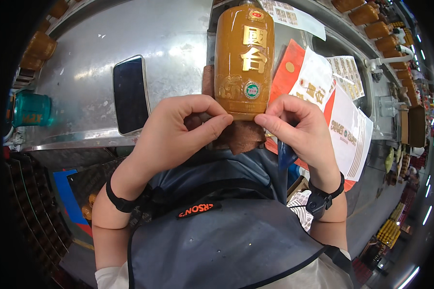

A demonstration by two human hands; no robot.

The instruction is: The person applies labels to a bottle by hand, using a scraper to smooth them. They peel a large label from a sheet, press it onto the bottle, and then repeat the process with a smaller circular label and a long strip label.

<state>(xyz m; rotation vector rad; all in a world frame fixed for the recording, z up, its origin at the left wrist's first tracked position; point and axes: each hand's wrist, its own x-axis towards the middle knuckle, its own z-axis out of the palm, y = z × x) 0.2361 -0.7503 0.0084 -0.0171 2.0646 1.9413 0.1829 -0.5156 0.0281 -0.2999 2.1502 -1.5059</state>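
A large amber-brown bottle (pixel 243 58) with raised gold characters lies on its side, its base toward me. A round green sticker (pixel 251 89) sits low on its face. A brown cloth (pixel 243 137) shows beneath the base. My left hand (pixel 190 123) is closed in a thumb-and-finger pinch at the base's left corner. At the right corner my right hand (pixel 294 125) pinches the same way. Both sets of fingertips touch or nearly touch the bottle's bottom edge. Anything thin between them is too small to make out.
A dark-screened phone (pixel 131 95) lies on the metal table (pixel 89 62) to the left. Red and white printed sheets (pixel 349 130) and a sticker sheet (pixel 346 72) lie at the right. A teal container (pixel 31 109) stands far left. More amber bottles (pixel 364 15) line the edges.
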